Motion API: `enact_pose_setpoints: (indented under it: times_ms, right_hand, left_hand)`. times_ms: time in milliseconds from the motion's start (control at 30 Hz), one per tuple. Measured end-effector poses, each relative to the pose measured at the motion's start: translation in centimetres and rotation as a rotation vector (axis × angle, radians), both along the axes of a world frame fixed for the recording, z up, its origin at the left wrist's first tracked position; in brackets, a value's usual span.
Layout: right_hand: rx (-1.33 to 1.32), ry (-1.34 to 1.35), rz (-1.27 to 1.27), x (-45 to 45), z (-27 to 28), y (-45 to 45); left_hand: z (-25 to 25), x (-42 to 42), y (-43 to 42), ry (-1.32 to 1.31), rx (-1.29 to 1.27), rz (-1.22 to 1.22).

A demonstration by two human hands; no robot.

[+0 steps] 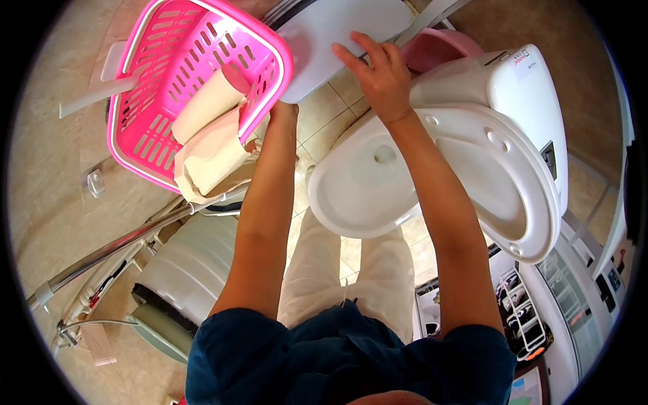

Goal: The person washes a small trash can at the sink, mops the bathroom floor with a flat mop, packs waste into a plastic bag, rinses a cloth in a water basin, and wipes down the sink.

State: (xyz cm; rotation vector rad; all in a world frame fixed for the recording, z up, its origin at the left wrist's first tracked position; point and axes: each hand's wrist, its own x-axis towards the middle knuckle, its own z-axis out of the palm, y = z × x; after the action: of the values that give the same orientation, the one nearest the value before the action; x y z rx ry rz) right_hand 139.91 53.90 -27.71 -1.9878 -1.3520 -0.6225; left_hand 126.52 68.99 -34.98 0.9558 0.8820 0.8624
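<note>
No readable text; toilet tank [533, 101] print [525, 58] (partly red) too small.

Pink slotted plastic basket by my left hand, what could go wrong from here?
The pink slotted plastic basket might spill if tilted: a cream, soft-looking bundle lies across its rim. Your left hand is mostly hidden behind the basket, so its grip can't be judged; a loose one could let the basket slip.

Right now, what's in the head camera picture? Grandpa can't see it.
A person's left hand, mostly hidden, is at a pink basket holding a cream roll; the open right hand is over a pale panel, near a white toilet.
</note>
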Motion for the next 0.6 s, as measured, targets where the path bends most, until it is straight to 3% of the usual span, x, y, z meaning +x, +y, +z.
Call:
enact_pose_setpoints:
  times_ms: [100, 300, 467, 600]
  right_hand:
    - [0.006, -0.020, -0.044, -0.6, 0.5, -0.5]
    - [0.031, -0.050, -0.076, -0.4, 0.3, -1.5]
    - [0.038, -0.041, -0.008, 1.4, -0.2, -0.5]
    - [-0.018, -0.043, -0.006, 2.3, -0.9, 0.1]
  left_hand:
    - [0.9, -0.5, -1.8, 0.077, 0.016, 0.107]
    - [1.4, 0.7, -2.5, 0.180, 0.205, 0.098]
    - [1.0, 1.4, -0.4, -0.141, 0.019, 0.006]
    - [0.6, 2.1, 2.2, -0.497, -0.307, -0.026]
